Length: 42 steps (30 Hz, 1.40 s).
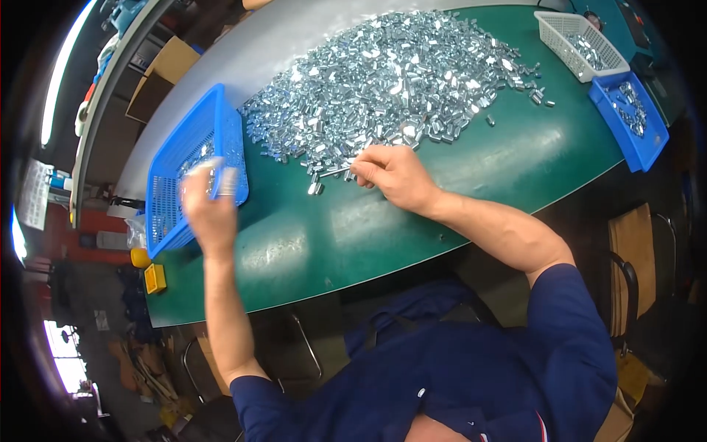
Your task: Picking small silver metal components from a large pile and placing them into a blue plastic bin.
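Note:
A large heap of small shiny metal cylinders spreads over the green tabletop. At the heap's near edge my right hand is closed, pinching a thin metal rod that points left toward a few loose cylinders. My left hand is raised over the near side of a blue plastic basket, which has metal parts inside. Motion smears its fingers, which show white coverings or wraps; whether they hold anything is unclear.
At the far right stand a white basket and a blue tray, both with metal parts. A small yellow box sits at the table's left corner. Cardboard and a shelf lie beyond the left side. Chairs stand below the near edge.

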Motion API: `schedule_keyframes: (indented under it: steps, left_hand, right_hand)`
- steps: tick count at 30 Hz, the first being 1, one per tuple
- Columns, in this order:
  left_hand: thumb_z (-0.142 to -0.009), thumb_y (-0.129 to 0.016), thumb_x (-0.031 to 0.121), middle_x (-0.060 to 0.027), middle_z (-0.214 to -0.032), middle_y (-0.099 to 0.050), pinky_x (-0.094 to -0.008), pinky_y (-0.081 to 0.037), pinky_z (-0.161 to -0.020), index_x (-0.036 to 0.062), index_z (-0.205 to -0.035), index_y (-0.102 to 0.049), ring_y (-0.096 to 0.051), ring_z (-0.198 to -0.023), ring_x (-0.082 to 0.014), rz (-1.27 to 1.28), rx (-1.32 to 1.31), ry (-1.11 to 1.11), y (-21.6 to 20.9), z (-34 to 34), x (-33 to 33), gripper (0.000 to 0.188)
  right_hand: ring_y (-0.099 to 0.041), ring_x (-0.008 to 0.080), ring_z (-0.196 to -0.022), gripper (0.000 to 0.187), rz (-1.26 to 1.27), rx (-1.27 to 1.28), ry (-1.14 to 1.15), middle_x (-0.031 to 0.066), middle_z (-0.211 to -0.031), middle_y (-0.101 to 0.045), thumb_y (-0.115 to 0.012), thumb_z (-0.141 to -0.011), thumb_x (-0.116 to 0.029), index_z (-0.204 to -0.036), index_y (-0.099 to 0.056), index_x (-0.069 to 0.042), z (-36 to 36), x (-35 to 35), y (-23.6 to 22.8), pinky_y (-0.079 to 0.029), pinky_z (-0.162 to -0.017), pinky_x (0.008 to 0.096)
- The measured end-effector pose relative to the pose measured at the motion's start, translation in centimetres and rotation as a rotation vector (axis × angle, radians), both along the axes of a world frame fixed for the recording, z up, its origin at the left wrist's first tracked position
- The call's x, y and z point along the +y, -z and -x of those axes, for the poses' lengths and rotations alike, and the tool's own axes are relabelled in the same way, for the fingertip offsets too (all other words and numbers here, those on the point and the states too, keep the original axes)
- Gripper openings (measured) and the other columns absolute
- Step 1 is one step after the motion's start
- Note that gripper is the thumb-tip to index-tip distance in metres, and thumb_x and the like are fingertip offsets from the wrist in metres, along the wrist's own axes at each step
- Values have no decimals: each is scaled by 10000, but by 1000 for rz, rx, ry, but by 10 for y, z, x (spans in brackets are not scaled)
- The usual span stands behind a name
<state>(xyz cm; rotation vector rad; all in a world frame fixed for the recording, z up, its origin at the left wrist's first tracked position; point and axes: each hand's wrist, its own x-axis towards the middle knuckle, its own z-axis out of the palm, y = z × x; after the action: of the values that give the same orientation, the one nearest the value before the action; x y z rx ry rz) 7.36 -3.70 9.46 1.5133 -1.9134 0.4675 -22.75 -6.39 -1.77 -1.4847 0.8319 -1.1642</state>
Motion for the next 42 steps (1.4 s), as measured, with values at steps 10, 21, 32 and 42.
schedule_keyframes:
  steps: [10,21,32,42]
  left_hand:
    - [-885,-727,-14,-94,-1051,-694,-313,-517,-869,15,-1051,-688,-677,-946,-209,-493,375,96,109,40,24,173]
    - [-1000,-620,37,-151,-1170,-692,-296,-576,-893,17,-1297,-574,-701,-1003,-201,-628,1690,370,112,79,38,301]
    - [-969,-668,-10,-120,-1068,-721,-296,-572,-898,29,-1137,-586,-724,-986,-198,-608,1348,450,112,72,30,191]
    - [-942,-700,-14,-86,-1043,-708,-333,-557,-927,21,-1093,-602,-710,-1000,-191,-726,1167,451,108,72,33,183]
  right_hand:
    - [-629,94,-678,197,-3,124,-61,45,-739,-703,-682,-962,-192,-948,-733,-2,-2,1,-1,-496,-633,292]
    - [-643,152,-659,189,249,175,-13,83,-733,-697,-696,-957,-199,-945,-735,-14,-9,8,2,-495,-622,318]
    - [-596,102,-598,289,87,186,-86,36,-656,-670,-632,-1009,-261,-853,-725,-36,-4,0,2,-461,-562,297]
    - [-583,98,-531,448,-43,238,-219,27,-607,-651,-574,-1040,-368,-769,-706,-37,-1,-1,-1,-445,-512,294]
